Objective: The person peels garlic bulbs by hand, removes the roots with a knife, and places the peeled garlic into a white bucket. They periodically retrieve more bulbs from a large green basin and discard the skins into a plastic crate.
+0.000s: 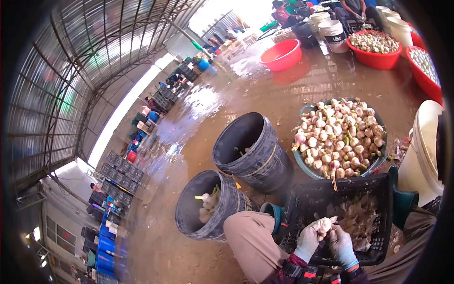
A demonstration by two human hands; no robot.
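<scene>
Both my hands wear pale gloves and meet over a black crate [294,208] between my knees. My left hand [308,240] is closed around a garlic bulb [324,226]. Beside it, my right hand [341,242] has its fingers bent at the bulb's right side; whether they grip part of it is too small to tell. Papery skins [362,213] lie in the crate. Just beyond, a green tub [302,158] is heaped with garlic bulbs [338,135].
A black bucket [269,165] and another bucket [189,217] holding bulbs stand at the left. A white bucket [416,165] is at the right. Farther off are a red basin [281,56], a garlic-filled red basin [378,60] and a seated person [353,7]. The floor looks wet.
</scene>
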